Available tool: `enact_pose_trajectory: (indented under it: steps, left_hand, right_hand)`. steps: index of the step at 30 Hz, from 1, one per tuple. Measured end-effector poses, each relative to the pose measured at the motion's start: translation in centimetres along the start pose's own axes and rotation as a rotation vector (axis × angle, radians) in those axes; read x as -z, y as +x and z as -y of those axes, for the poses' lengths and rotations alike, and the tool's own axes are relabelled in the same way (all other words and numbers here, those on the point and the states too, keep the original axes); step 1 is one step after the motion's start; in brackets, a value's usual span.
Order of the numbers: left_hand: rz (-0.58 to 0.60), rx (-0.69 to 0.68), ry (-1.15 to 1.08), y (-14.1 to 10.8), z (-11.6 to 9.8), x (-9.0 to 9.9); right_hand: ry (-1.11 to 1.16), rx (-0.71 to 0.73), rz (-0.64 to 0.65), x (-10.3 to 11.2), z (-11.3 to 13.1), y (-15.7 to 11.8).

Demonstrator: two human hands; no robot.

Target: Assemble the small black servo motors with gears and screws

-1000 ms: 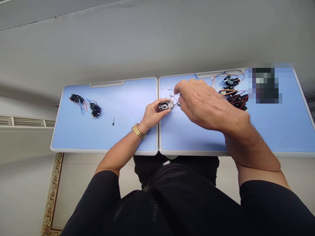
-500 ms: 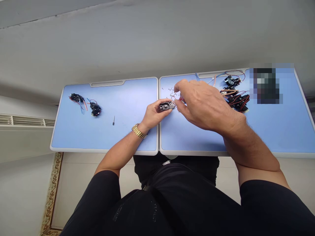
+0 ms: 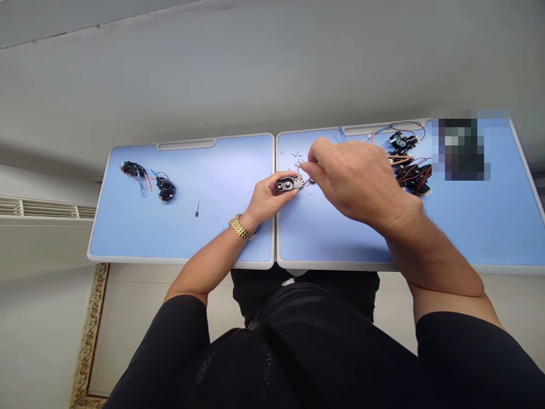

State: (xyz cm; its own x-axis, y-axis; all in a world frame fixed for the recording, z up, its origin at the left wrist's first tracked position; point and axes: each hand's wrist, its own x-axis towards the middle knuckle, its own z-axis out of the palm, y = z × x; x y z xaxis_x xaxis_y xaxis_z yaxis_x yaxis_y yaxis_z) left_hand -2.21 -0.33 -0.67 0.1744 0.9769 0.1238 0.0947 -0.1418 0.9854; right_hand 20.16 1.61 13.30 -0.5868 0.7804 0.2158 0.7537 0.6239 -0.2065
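My left hand (image 3: 267,197), with a gold watch at its wrist, is closed around a small dark housing (image 3: 288,184) that has a round recess and a pale hub. It is held over the inner edge of the right-hand table. Just right of it, my right hand (image 3: 347,176) has thumb and index finger pinched together above scattered small screws (image 3: 297,156). Whatever lies between those fingertips is too small to make out. Thin wires and a little round part show partly beneath the right hand.
Black geared units with red and orange wires (image 3: 411,170) are heaped at the right. Two similar wired units (image 3: 165,187) and a small screwdriver (image 3: 197,209) lie on the left table (image 3: 140,233). A blurred dark object (image 3: 462,147) stands far right.
My right hand's thumb and index finger, apart before, have come together in a pinch near the screws. My left hand and the housing have stayed in place.
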Motion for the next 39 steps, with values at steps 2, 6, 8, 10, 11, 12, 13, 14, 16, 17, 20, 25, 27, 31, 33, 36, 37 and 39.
enact_pose_trajectory:
  steps: [2,6,8,10,11,12,13,14,16,17,20,25,27,31,33,36,37,39]
  left_hand:
    - [0.000,0.000,-0.015,0.0,0.0,0.0]
    - [-0.001,-0.005,-0.024,0.1,0.0,0.0]
    - [-0.004,-0.008,-0.014,0.1,-0.1,0.0]
    - [-0.003,-0.006,-0.004,0.1,-0.1,0.0]
    - [-0.003,-0.005,-0.004,0.0,0.0,0.0]
    - [-0.001,-0.001,-0.007,0.0,0.0,0.0]
    - [0.001,0.003,-0.014,0.0,0.0,0.0]
    - [0.003,0.007,-0.021,0.0,0.0,0.0]
    - [0.005,0.016,-0.023,0.0,0.0,0.0]
    - [0.006,0.019,-0.022,0.0,0.0,0.0]
    - [0.005,0.011,-0.019,0.0,0.0,0.0]
    - [0.005,0.024,-0.010,0.0,-0.1,0.0]
    - [0.007,0.031,-0.020,-0.1,-0.1,0.0]
    - [0.013,0.023,-0.013,-0.1,-0.2,0.0]
    - [0.005,0.015,-0.005,0.0,-0.2,0.0]
    - [0.005,0.019,-0.009,0.0,-0.3,0.0]
    - [0.010,0.023,-0.017,0.0,-0.3,0.0]
    - [0.016,0.031,-0.035,0.0,-0.3,-0.1]
  right_hand:
    - [0.004,0.041,-0.014,0.0,0.0,0.0]
    - [0.020,0.079,-0.015,0.2,0.1,-0.1]
    - [0.010,0.046,-0.023,0.2,0.2,-0.1]
    - [-0.007,0.008,-0.033,0.0,0.3,-0.1]
    - [-0.013,-0.003,-0.034,0.0,0.3,-0.1]
    - [-0.015,-0.005,-0.029,0.0,0.2,-0.1]
    - [-0.011,0.001,-0.020,0.1,0.2,-0.1]
    - [-0.002,0.014,-0.009,0.2,0.1,-0.2]
    - [0.021,0.051,0.007,0.5,0.0,-0.3]
    - [0.031,0.069,0.011,0.6,0.0,-0.3]
    - [0.029,0.074,0.017,0.7,0.0,-0.3]
    - [-0.016,-0.022,0.062,0.8,0.1,-0.1]
    - [-0.006,0.014,0.084,1.1,0.1,-0.1]
    - [0.014,0.076,0.091,1.4,0.2,-0.2]
    - [-0.004,0.041,0.092,1.3,0.4,-0.1]
    - [-0.044,-0.052,0.119,1.2,0.7,0.1]
    - [-0.050,-0.067,0.129,1.2,0.8,0.1]
    - [-0.038,-0.055,0.143,1.3,0.7,0.1]
